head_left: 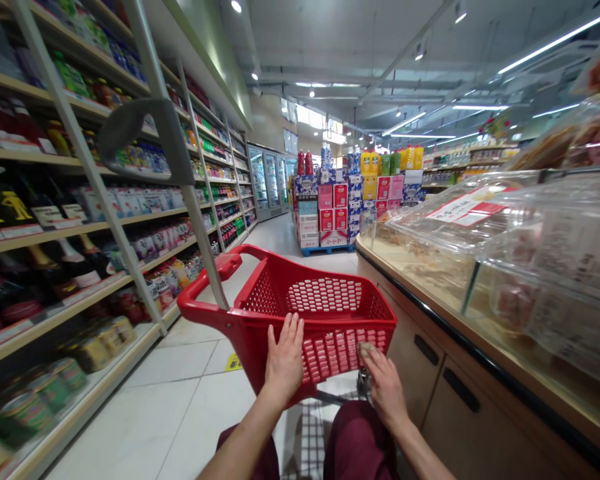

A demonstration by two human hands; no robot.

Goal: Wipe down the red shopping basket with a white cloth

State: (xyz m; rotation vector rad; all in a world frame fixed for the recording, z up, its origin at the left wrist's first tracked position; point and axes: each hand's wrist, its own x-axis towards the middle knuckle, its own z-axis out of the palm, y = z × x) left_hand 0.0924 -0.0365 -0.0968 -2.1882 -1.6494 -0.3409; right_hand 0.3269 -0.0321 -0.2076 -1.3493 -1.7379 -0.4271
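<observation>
- Red plastic shopping cart (325, 323) stands upright on the tiled floor (170, 400), between the shelves (104, 200) and the left edge of the worktop (430, 313).
- As a judgement, bringing the hands to the cart looks done; neither is wrapped around its rim or handle (197, 287), and how much remains cannot be told.
- Left hand (285, 353): opened flat, thumb apart from the straight fingers, at the near rim around midway along; nothing shows in its grasp.
- Right hand (385, 383): fingers nearly straight and close together, by the side wall's right end; whether they hold the dull patch (365, 349) at their tips, I cannot tell.
- Ahead of both hands, the cart points its handle leftward; its right corner is just beside the worktop, which carries clear food packs (480, 207).
</observation>
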